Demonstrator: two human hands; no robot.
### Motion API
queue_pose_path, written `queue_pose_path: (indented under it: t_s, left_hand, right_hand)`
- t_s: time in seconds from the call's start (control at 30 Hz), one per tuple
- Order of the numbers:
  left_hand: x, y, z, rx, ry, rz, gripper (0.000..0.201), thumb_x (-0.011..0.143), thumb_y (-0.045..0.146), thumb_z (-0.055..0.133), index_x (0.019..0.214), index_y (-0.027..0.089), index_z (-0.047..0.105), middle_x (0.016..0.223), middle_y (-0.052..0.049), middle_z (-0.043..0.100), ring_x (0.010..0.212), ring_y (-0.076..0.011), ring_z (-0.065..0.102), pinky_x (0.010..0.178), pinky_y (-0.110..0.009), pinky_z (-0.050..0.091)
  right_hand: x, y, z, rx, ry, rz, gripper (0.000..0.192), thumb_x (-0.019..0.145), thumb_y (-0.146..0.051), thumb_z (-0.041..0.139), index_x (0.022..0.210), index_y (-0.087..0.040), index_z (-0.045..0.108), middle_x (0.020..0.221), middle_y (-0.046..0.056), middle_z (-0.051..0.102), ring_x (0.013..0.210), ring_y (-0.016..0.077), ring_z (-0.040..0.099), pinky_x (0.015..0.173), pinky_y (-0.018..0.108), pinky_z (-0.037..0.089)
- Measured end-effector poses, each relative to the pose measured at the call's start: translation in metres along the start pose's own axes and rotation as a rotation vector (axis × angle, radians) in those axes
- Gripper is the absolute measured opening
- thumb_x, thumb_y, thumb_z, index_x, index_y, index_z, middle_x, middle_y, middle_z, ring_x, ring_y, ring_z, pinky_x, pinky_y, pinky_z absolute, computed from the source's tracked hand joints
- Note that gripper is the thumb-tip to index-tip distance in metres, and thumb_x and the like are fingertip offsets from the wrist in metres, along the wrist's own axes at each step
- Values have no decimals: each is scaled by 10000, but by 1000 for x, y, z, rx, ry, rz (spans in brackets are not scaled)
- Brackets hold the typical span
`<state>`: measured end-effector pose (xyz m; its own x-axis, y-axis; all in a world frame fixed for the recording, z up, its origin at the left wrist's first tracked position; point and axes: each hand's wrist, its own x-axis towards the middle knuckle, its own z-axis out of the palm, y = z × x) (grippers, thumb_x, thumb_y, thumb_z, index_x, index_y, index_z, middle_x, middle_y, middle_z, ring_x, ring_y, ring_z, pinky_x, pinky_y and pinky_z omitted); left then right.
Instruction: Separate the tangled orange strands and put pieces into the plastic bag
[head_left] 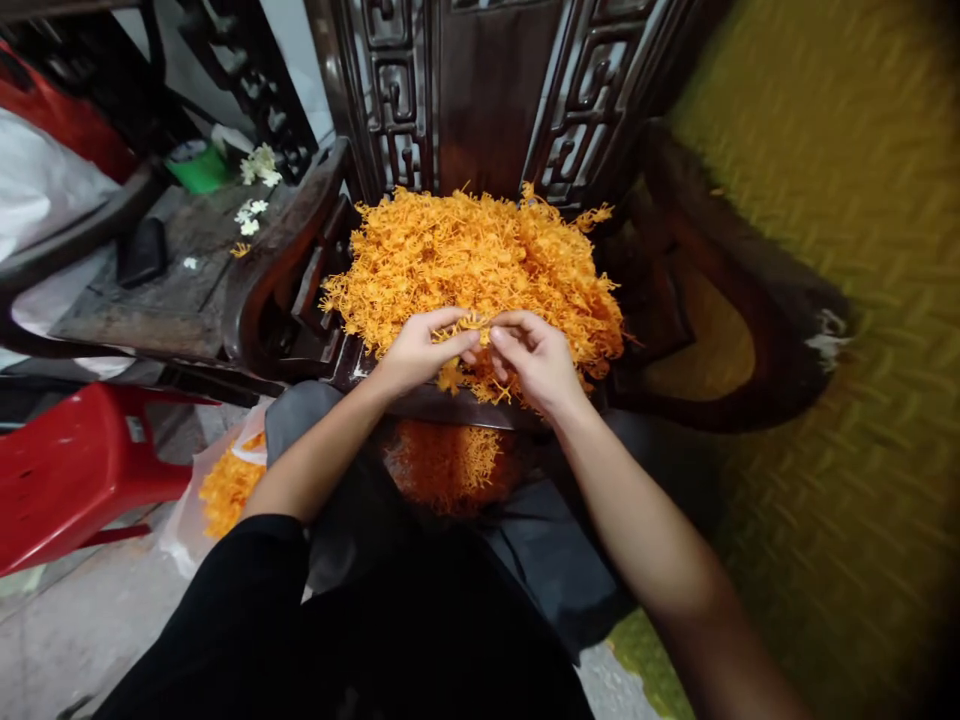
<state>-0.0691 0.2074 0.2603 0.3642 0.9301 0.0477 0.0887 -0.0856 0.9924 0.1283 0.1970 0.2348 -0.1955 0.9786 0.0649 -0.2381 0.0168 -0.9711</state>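
Note:
A big heap of small orange plastic flower pieces (pixel 465 250), spiky and tangled, lies on the seat of a dark carved wooden chair (pixel 487 100). At the heap's front edge my left hand (pixel 424 350) pinches a small orange flower piece (pixel 474 322) between thumb and fingers. My right hand (pixel 536 358) meets it from the other side, its thumb and fingertips closed on the same orange bit. The fingertips of both hands almost touch. Exactly how the piece sits between them is too small to make out. A few yellow-orange pieces hang just below my left fingers.
Left of me stand a red plastic stool (pixel 67 470) and a clear bag (pixel 184 520) with more orange pieces. Another wooden seat (pixel 180 290) bears a green tape roll (pixel 199 168), white flowers (pixel 259 165) and a dark wallet-like object (pixel 141 252). A yellow-green textured surface (pixel 847 200) fills the right.

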Motion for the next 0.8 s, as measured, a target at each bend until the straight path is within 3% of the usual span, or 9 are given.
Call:
queue_pose_path:
  t_s: [0.07,0.17,0.3,0.4,0.5,0.6,0.7,0.8]
  left_hand:
    - [-1,-2,-6,-31,-41,-34,286,909,430,760,1009,164,741,922,-62,776,838,-186,757,847,-332,578]
    - [-4,1,-13,34,-89,-24,275,936,448,729,987,179,756,1061,-88,785,979,-216,745,915,-366,562]
    - [-10,4,-7,598,62,256,336,842,503,857,918,192,755,1155,-97,734,1103,-254,655,1005,-422,501]
    - [-13,-2,1,889,118,420,327,854,467,865,1016,198,776,1061,-90,698,1006,-236,628,887,-380,500]
    - [-15,-11,1,801,128,550,157,961,336,771,1047,207,796,947,-52,700,837,-160,643,746,-300,498]
    - [-14,-12,-8,633,253,608,82,954,254,780,1014,219,824,945,-41,752,854,-139,697,775,-282,538]
    - [-15,-9,-18,412,271,474,76,898,255,839,967,225,836,984,-46,799,935,-159,742,836,-298,580]
    - [-16,-7,-23,231,241,319,141,851,323,880,937,220,838,1015,-59,816,984,-184,758,871,-329,611]
  right_hand:
    - [0,1,-1,14,3,-3,410,830,-539,871,971,-215,664,627,-42,608,463,94,503,455,253,405]
    - [-2,2,-1,-8,31,-3,404,814,-513,888,979,-197,697,660,-10,674,516,110,572,494,251,451]
    - [-5,2,4,-114,65,21,404,750,-511,924,918,-190,745,712,10,696,561,122,586,505,256,464]
    - [-5,4,9,-121,86,32,370,745,-493,922,884,-193,755,679,-2,668,522,107,534,484,250,438]
    - [-3,8,10,-31,130,38,384,744,-497,920,895,-200,730,699,3,676,552,129,590,497,261,470]
    - [0,9,7,-21,191,11,398,771,-511,902,971,-212,733,652,-22,619,502,113,527,448,248,390]
    - [-1,4,3,-190,143,-129,346,903,-525,784,1058,-216,782,710,2,618,593,134,547,528,275,420]
    - [-3,-4,2,-497,-7,-294,360,989,-509,690,1153,-215,817,875,46,645,771,166,597,683,319,466]
